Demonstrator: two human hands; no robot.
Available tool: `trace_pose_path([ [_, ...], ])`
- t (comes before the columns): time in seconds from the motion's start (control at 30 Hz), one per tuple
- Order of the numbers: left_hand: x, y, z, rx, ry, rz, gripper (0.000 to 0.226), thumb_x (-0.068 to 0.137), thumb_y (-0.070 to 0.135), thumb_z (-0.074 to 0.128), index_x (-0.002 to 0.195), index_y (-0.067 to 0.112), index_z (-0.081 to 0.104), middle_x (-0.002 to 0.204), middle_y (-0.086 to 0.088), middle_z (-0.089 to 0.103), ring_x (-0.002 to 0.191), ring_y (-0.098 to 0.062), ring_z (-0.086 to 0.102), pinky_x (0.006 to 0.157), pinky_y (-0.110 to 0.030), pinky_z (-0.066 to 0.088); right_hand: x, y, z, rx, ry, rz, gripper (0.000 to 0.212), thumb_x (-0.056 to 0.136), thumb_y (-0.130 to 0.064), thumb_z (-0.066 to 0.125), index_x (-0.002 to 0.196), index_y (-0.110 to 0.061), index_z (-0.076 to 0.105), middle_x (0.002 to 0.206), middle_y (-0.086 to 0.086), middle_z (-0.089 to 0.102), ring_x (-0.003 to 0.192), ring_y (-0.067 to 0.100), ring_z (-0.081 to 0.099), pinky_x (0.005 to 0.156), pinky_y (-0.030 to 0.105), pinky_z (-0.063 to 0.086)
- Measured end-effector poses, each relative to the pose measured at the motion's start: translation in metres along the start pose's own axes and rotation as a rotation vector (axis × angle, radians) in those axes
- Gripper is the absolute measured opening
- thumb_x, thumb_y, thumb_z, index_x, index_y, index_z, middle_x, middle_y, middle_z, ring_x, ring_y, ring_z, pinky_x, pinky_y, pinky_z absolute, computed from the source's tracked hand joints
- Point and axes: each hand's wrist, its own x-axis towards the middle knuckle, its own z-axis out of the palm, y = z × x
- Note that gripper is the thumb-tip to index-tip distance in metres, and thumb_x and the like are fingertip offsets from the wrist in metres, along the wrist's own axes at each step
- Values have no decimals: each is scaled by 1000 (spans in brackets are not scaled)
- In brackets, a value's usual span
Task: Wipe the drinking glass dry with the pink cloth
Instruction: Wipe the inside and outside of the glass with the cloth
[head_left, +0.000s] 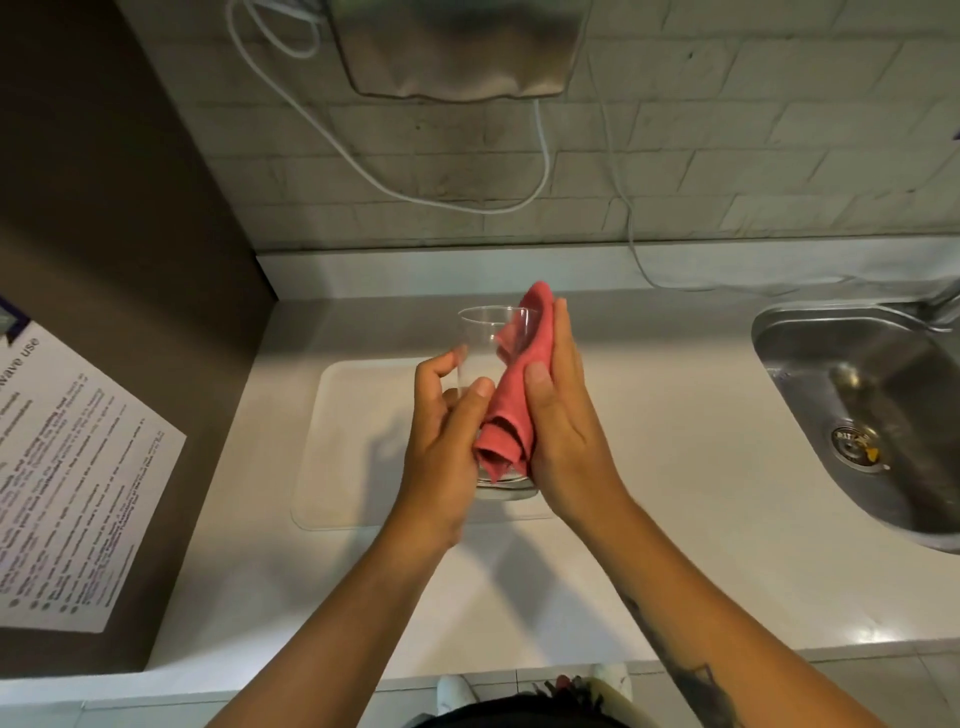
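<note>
Head view shows you over a pale counter (649, 519): a notice sheet (67, 467) at far left, a white tray (353, 441) below your hands, a steel sink (872, 415) at right. Your left hand (441, 441) is curled around the drinking glass (488, 353), held above the tray, rim tipped away from you. Just right of it, the pink cloth (511, 400) lies against the glass's outer wall, pressed there by your flat right hand (561, 415). You look to be mid-wipe on the outside. Next, judge whether the inside is dry; if not, you'd turn the glass with your left hand and feed the cloth's upper corner, already near the rim, into it.
</note>
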Motion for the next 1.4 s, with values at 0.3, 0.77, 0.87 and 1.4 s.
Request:
trace_pose_path([
  [0.3,2,5,-10,-4,-28,6,36,86,62,64,122,61,59,109,-1,80,105,-22,80,78,-33,66,-31,6,13,-18,-70,13,69,114,-22,33,175,-23,0,172,-43,16,163,-12,20,131,16,25],
  [0.77,-1,12,-6,7,-49,28,38,87,63,64,124,60,57,106,1,78,100,-25,80,80,-40,66,-4,-15,8,-13,19,-14,69,113,-28,34,175,-21,4,181,-14,17,166,6,27,137,41,26],
  [0.87,2,16,-8,-13,-29,43,35,88,60,64,123,57,58,103,4,80,102,-30,80,83,-48,67,-7,-19,13,-29,-6,-44,71,113,-25,36,175,-19,1,183,-10,13,168,6,24,138,41,25],
  [1.4,11,27,-13,-1,6,64,30,94,50,60,124,46,56,93,1,83,93,-14,81,68,-24,63,-43,-2,30,-96,-46,-57,71,114,-17,37,175,-15,0,178,-17,21,163,-8,23,128,10,24],
])
